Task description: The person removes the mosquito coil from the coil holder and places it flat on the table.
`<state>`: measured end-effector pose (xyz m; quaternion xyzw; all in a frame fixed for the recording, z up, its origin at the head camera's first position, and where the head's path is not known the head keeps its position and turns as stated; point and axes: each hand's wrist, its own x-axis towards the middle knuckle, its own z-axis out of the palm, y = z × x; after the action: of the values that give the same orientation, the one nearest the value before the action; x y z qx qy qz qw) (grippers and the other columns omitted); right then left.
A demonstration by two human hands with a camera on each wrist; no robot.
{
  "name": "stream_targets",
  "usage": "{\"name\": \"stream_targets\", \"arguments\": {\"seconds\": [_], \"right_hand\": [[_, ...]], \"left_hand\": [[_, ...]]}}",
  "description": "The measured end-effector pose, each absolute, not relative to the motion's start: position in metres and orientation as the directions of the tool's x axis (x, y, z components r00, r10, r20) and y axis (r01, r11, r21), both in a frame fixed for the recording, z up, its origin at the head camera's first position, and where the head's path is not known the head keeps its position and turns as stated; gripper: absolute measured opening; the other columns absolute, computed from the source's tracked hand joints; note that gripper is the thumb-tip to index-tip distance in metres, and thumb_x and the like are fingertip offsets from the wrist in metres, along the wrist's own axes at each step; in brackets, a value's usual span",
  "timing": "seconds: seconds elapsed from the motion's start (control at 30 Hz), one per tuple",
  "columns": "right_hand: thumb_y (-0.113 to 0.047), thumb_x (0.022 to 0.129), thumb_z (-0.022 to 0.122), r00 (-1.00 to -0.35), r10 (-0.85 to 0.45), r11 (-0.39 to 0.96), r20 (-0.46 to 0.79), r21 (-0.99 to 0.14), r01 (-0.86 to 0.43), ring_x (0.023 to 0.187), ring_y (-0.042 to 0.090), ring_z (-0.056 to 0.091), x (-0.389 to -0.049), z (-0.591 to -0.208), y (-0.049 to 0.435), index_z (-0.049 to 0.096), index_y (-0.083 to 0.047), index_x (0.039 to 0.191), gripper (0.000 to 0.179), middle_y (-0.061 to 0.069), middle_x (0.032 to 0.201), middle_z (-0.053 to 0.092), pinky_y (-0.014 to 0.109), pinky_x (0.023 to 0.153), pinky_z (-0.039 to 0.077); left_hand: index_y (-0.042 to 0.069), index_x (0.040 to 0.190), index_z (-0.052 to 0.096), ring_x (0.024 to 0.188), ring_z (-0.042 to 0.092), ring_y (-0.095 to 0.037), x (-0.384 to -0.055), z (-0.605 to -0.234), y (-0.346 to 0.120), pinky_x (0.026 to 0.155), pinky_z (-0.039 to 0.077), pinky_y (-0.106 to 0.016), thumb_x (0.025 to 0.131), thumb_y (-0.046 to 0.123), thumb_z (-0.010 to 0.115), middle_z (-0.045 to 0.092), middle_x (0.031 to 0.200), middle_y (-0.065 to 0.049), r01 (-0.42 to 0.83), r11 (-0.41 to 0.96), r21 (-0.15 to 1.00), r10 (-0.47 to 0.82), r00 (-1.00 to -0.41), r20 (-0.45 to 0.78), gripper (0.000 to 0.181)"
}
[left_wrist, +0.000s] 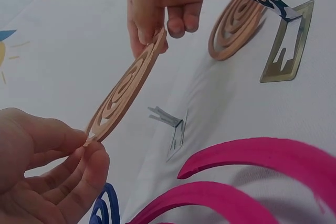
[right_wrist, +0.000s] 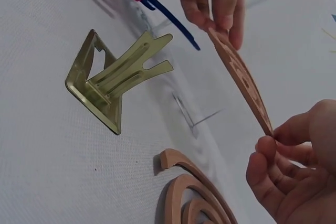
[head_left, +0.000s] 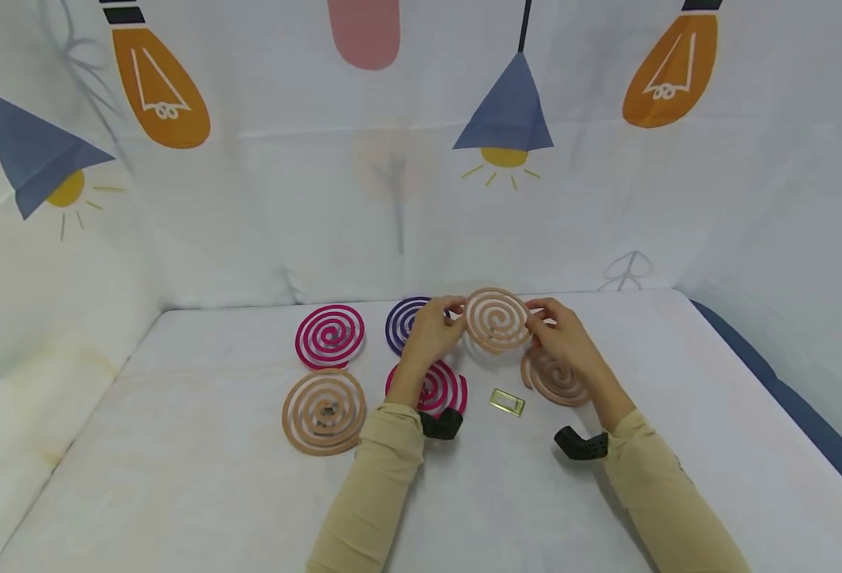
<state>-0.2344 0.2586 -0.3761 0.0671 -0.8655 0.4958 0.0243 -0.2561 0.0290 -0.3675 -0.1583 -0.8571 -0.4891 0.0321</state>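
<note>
Left grip [head_left: 431, 333], right grip [head_left: 561, 337] pinching tan coil [head_left: 497, 321] by opposite edges, wide tabletop [head_left: 507, 509] below

The held spiral [head_left: 497, 320] is light tan; the near-left spiral [head_left: 324, 395] is a similar tan, and the right-hand spiral [head_left: 555, 380] a deeper, reddish brown; the far-left spiral [head_left: 331, 336] and the near-middle spiral [head_left: 435, 388] are bright magenta pink, while the far-middle spiral [head_left: 400, 326] is dark blue-violet; the small metal stand [head_left: 508, 402] gleams yellowish gold; the sleeves [head_left: 385, 477] are khaki beige, the wrist pieces [head_left: 441, 424] black; the counter [head_left: 177, 477] is plain white; the white backdrop [head_left: 285, 199] carries printed orange bulbs [head_left: 156, 83] lined in white, slate-blue lampshades [head_left: 507, 115] over yellow half-discs [head_left: 504, 157] and a dusty-pink rounded shape [head_left: 365, 32].
</note>
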Motion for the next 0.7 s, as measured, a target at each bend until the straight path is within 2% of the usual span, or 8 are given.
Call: {"name": "stream_targets", "arguments": {"seconds": [0.33,0.43,0.63,0.7], "right_hand": [[-0.010,0.095,0.049,-0.993,-0.061,0.582,0.105,-0.805,-0.121,0.070,0.018,0.060,-0.234,-0.370,0.257,0.050,0.004,0.123,0.031,0.021,0.100,0.056,0.023,0.059,0.051],[-0.010,0.094,0.049,-0.994,-0.064,0.605,0.091,-0.788,-0.111,0.072,0.018,0.061,-0.233,-0.369,0.258,0.051,0.004,0.121,0.031,0.020,0.101,0.056,0.025,0.060,0.053],[-0.009,0.093,0.051,-0.993,-0.094,0.612,0.064,-0.784,-0.109,0.082,0.028,0.063,-0.229,-0.365,0.260,0.049,0.007,0.123,0.033,0.023,0.103,0.056,0.033,0.066,0.057],[-0.008,0.093,0.052,-0.993,-0.099,0.609,0.062,-0.785,-0.110,0.081,0.027,0.062,-0.228,-0.364,0.261,0.048,0.006,0.124,0.035,0.023,0.103,0.056,0.033,0.066,0.057]], "left_hand": [[0.005,0.122,0.062,0.086,0.070,-0.024,-0.256,-0.366,0.028,0.061,0.051,-0.019,0.084,0.006,0.063,0.066,0.107,-0.014,0.285,0.450,0.846,0.254,-0.950,0.184,0.038],[0.006,0.121,0.063,0.086,0.070,-0.024,-0.254,-0.365,0.029,0.062,0.052,-0.019,0.084,0.007,0.064,0.066,0.107,-0.013,0.285,0.454,0.844,0.249,-0.950,0.187,0.037],[0.007,0.119,0.064,0.085,0.070,-0.024,-0.252,-0.365,0.032,0.062,0.052,-0.019,0.085,0.007,0.063,0.066,0.105,-0.012,0.284,0.461,0.841,0.232,-0.953,0.194,0.034],[0.008,0.119,0.064,0.085,0.070,-0.023,-0.251,-0.365,0.033,0.062,0.051,-0.018,0.085,0.008,0.063,0.066,0.106,-0.012,0.277,0.458,0.845,0.229,-0.955,0.189,0.034]]}}
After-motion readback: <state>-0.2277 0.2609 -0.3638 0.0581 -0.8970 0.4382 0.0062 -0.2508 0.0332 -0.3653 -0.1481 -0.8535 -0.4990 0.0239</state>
